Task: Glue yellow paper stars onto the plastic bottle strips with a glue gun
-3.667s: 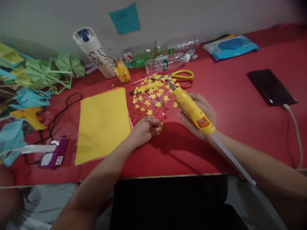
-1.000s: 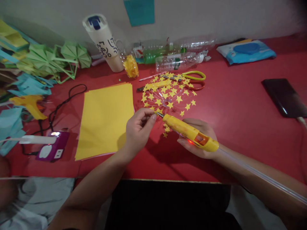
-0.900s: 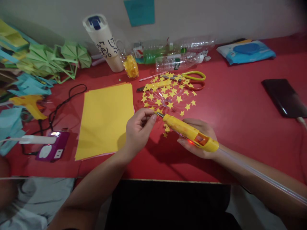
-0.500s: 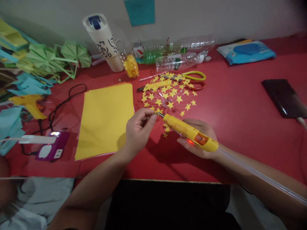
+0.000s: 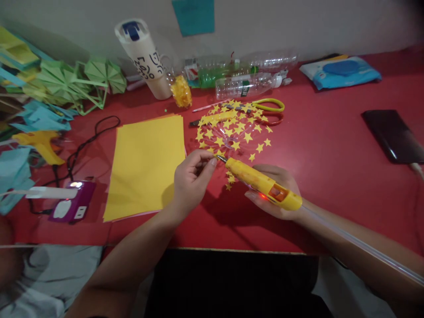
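My right hand (image 5: 278, 190) is wrapped round a yellow hot glue gun (image 5: 253, 179), whose red light glows. A long clear glue stick (image 5: 361, 249) runs out of its back end over my forearm. The metal nozzle points left at the fingertips of my left hand (image 5: 195, 176). Those fingers pinch a small yellow piece, apparently a paper star, mostly hidden by the fingertips and nozzle. Just beyond lies a clear plastic bottle piece cut into curved strips, with yellow paper stars (image 5: 247, 137) over it. A few more stars (image 5: 230, 179) lie below the nozzle.
Yellow paper sheets (image 5: 145, 168) lie left of my hands. Scissors (image 5: 270, 105) and a yellow cutter (image 5: 217, 117) are among the stars. Behind stand a tumbler (image 5: 145, 57) and plastic bottles (image 5: 245, 86). A second glue gun (image 5: 43, 143), a purple power socket (image 5: 71, 203) and a phone (image 5: 392, 134) flank the space.
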`<control>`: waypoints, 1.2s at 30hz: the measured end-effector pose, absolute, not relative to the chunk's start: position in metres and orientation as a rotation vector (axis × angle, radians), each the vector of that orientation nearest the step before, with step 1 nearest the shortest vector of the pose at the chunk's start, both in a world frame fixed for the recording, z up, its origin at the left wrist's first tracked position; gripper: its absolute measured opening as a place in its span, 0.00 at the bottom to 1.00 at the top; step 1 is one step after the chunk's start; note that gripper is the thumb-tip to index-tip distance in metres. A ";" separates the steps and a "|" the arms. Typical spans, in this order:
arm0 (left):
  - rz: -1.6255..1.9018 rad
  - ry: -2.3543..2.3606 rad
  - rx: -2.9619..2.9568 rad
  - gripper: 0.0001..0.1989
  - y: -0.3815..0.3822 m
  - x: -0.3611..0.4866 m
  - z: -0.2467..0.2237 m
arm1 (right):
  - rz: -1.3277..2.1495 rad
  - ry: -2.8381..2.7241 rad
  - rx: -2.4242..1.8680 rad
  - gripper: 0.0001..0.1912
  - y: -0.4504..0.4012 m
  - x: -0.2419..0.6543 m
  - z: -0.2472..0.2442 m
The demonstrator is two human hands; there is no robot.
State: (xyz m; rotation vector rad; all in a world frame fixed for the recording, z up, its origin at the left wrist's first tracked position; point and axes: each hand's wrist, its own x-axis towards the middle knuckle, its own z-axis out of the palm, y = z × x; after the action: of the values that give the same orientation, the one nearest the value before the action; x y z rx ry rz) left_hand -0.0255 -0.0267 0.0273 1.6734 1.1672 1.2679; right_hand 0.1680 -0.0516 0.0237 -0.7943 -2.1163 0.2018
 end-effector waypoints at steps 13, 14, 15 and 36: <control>1.282 1.195 1.772 0.04 -0.028 -0.029 0.025 | 0.222 -2.124 -0.821 0.09 -0.052 0.169 0.021; 1.293 1.196 1.790 0.04 -0.028 -0.029 0.025 | 0.230 -2.123 -0.839 0.10 -0.053 0.169 0.020; 1.300 1.193 1.801 0.04 -0.028 -0.029 0.025 | 0.238 -2.118 -0.864 0.10 -0.053 0.169 0.020; 0.483 0.769 0.943 0.05 -0.029 -0.012 0.023 | 0.478 -1.918 -0.979 0.04 -0.055 0.169 0.015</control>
State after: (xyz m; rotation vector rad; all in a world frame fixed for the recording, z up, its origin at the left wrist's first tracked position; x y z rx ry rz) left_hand -0.0115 -0.0288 0.0227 0.9433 0.7686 0.4833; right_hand 0.1689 -0.0551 0.0154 -0.9787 -1.9181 0.4779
